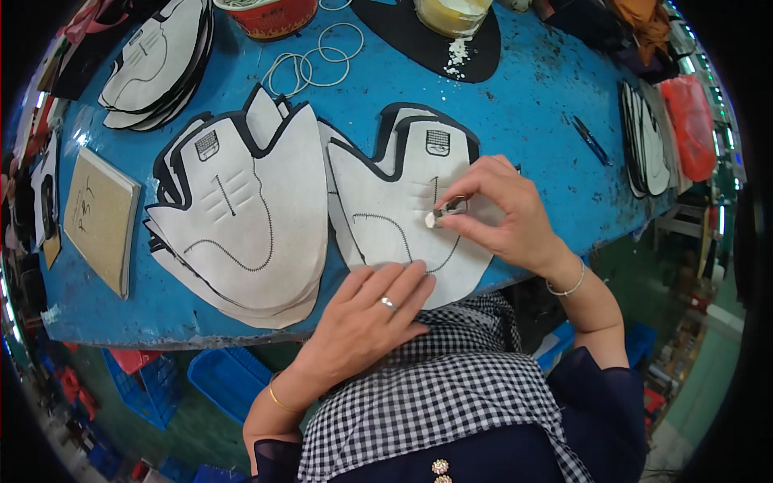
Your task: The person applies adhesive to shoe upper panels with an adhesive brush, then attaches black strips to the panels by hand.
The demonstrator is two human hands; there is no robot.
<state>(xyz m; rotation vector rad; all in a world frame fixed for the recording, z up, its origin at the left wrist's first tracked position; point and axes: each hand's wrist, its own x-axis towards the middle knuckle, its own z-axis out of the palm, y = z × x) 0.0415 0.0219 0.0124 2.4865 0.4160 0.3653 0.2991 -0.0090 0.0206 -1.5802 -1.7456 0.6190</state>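
A white shoe-upper piece (386, 201) with black trim and stitched lines lies flat near the front edge of the blue table (531, 105). My left hand (370, 318), a ring on one finger, presses flat on its near edge. My right hand (499, 213) pinches a small whitish piece with a metal clip (445, 211) against the upper's right side. To the left lies a stack of matching white uppers (250, 217).
A tan notebook (101, 219) sits at the table's left. Another stack of uppers (157, 64) lies far left, a third stack (648, 137) at the right. Rubber bands (310, 60), a red tin (270, 16), a yellowish tub (451, 14) and a dark pen (592, 141) lie farther back.
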